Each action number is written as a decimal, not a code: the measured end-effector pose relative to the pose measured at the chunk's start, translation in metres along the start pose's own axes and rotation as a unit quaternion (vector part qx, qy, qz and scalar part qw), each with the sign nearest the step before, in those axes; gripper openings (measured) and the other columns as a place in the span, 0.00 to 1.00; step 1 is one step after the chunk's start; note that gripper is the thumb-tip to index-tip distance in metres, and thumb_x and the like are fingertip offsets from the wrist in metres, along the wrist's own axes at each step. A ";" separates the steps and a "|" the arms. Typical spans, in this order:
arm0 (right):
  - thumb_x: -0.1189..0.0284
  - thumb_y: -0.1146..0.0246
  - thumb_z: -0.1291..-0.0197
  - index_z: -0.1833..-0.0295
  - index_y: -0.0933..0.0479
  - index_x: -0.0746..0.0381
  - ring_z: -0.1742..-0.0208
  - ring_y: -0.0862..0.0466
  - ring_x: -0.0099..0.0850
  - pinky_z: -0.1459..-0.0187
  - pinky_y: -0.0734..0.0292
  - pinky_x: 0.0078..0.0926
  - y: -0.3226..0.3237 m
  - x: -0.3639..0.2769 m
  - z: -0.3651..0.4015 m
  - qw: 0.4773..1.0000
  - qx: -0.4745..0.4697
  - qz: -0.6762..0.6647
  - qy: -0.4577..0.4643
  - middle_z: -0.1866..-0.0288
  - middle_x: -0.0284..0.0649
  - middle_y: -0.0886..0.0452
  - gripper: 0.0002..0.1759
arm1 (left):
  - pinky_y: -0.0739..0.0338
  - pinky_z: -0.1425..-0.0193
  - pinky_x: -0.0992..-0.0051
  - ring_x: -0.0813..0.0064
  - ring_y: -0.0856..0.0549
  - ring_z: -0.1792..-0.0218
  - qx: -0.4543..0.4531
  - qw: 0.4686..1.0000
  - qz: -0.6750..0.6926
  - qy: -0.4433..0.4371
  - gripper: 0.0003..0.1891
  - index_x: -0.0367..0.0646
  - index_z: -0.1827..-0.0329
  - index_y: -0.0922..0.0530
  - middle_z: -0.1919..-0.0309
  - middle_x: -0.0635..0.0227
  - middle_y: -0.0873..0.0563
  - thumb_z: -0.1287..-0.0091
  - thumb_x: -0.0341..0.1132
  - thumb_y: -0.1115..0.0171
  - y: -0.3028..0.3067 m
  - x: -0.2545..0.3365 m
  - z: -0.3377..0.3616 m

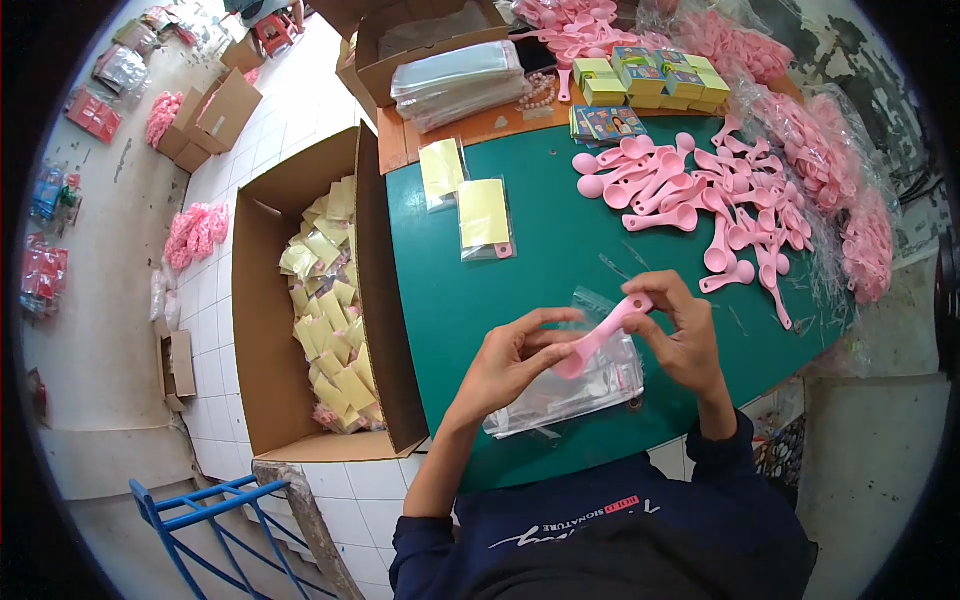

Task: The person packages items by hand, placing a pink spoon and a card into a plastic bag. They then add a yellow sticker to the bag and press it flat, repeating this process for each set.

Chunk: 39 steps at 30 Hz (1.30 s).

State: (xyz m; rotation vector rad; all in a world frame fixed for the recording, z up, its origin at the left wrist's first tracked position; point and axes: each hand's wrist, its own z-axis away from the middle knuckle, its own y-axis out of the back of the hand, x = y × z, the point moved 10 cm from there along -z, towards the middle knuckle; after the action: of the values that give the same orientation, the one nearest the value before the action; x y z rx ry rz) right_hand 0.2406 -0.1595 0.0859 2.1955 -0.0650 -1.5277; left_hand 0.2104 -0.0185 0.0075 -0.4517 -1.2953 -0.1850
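A pink plastic measuring spoon (600, 335) is held over the green tabletop, bowl end to the lower left. My right hand (685, 325) pinches its handle end, by the hole, between thumb and fingers. At the bowl end, my left hand (515, 362) closes its thumb and fingers round the spoon; its fingertips are partly blurred. Below both hands lies a stack of clear plastic bags (570, 395). Another clear bag (592, 300) shows just behind the spoon, partly hidden by the fingers.
A big cardboard box (375, 300) of filled packets stands left of the green table (450, 340). Two bags with yellow cards (483, 212) lie near its edge. Loose pink spoons (665, 185), card stacks (655, 80) and clear bags (460, 82) lie farther back. A blue metal frame (215, 510) stands lower left.
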 end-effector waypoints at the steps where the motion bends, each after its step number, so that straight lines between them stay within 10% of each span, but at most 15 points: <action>1: 0.74 0.33 0.44 0.50 0.30 0.67 0.64 0.17 0.24 0.61 0.22 0.21 -0.006 -0.003 -0.003 1.000 -0.028 0.005 -0.003 0.65 0.40 0.20 0.18 | 0.24 0.47 0.77 0.79 0.19 0.54 -0.022 1.000 -0.017 -0.008 0.21 0.35 0.38 0.31 0.54 0.62 0.16 0.33 0.31 0.42 -0.004 0.003 0.000; 10: 0.68 0.33 0.44 0.51 0.31 0.65 0.62 0.16 0.29 0.59 0.22 0.23 0.004 -0.006 -0.015 0.995 0.048 -0.065 0.064 0.62 0.40 0.20 0.20 | 0.26 0.58 0.79 0.84 0.21 0.64 -0.023 0.996 -0.089 -0.007 0.16 0.34 0.47 0.22 0.65 0.68 0.16 0.28 0.37 0.48 0.009 -0.004 -0.001; 17: 0.52 0.45 0.37 0.63 0.20 0.62 0.42 0.29 0.37 0.46 0.29 0.33 -0.051 -0.025 -0.033 0.943 -0.264 -0.037 0.199 0.41 0.44 0.29 0.23 | 0.23 0.50 0.76 0.76 0.17 0.58 0.037 0.996 0.060 -0.049 0.15 0.31 0.51 0.21 0.61 0.62 0.14 0.28 0.34 0.51 0.015 0.015 0.000; 19: 0.58 0.49 0.33 0.61 0.19 0.58 0.44 0.27 0.39 0.47 0.29 0.33 -0.024 0.008 -0.084 0.955 -0.214 -0.143 0.146 0.44 0.42 0.25 0.18 | 0.23 0.47 0.74 0.72 0.16 0.55 0.068 0.992 0.076 -0.072 0.15 0.31 0.51 0.21 0.59 0.59 0.14 0.27 0.34 0.51 0.023 0.024 0.001; 20: 0.63 0.51 0.34 0.60 0.18 0.58 0.48 0.23 0.39 0.51 0.27 0.32 0.005 0.030 -0.120 0.961 -0.123 0.030 0.246 0.52 0.44 0.21 0.18 | 0.23 0.47 0.73 0.71 0.16 0.55 0.063 0.992 0.059 -0.088 0.15 0.31 0.52 0.21 0.59 0.58 0.14 0.27 0.34 0.51 0.023 0.027 0.002; 22: 0.62 0.46 0.39 0.60 0.20 0.68 0.61 0.18 0.44 0.58 0.24 0.36 0.061 0.122 -0.192 0.960 0.051 0.275 0.000 0.60 0.52 0.19 0.19 | 0.23 0.47 0.73 0.70 0.16 0.54 0.053 0.991 0.022 -0.124 0.15 0.30 0.52 0.21 0.58 0.57 0.15 0.27 0.33 0.52 0.028 0.032 0.004; 27: 0.61 0.38 0.46 0.65 0.20 0.67 0.63 0.19 0.52 0.58 0.24 0.43 0.093 0.202 -0.219 0.872 0.149 0.450 -0.124 0.66 0.54 0.20 0.17 | 0.21 0.52 0.74 0.70 0.15 0.55 0.061 0.982 0.041 -0.172 0.16 0.31 0.50 0.23 0.58 0.55 0.15 0.26 0.34 0.54 0.033 0.045 0.016; 30: 0.66 0.36 0.49 0.63 0.22 0.67 0.65 0.20 0.53 0.58 0.25 0.45 0.091 0.168 -0.213 0.820 0.254 0.508 0.065 0.66 0.53 0.20 0.14 | 0.19 0.55 0.76 0.69 0.15 0.55 0.109 0.987 0.059 -0.099 0.17 0.31 0.47 0.24 0.58 0.55 0.15 0.25 0.36 0.55 0.046 0.030 0.013; 35: 0.75 0.37 0.48 0.58 0.26 0.68 0.69 0.21 0.39 0.65 0.25 0.32 0.057 0.098 -0.181 0.989 0.068 0.130 -0.006 0.66 0.46 0.22 0.13 | 0.19 0.55 0.76 0.72 0.15 0.57 0.153 0.983 0.063 -0.083 0.16 0.32 0.49 0.23 0.59 0.56 0.15 0.25 0.35 0.55 0.051 0.027 0.006; 39: 0.80 0.39 0.47 0.55 0.26 0.66 0.70 0.20 0.29 0.66 0.26 0.26 -0.001 -0.006 -0.098 0.988 -0.124 -0.052 -0.075 0.70 0.41 0.22 0.11 | 0.20 0.55 0.77 0.76 0.15 0.60 0.153 0.985 0.044 -0.069 0.16 0.32 0.51 0.21 0.61 0.59 0.14 0.26 0.36 0.53 0.048 0.031 -0.004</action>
State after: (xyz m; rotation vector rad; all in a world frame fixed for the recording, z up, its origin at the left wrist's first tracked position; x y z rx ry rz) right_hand 0.3259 -0.1230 0.1181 1.9136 0.1860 -1.6584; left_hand 0.2408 0.0260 0.0254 -0.2616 -1.4092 0.1209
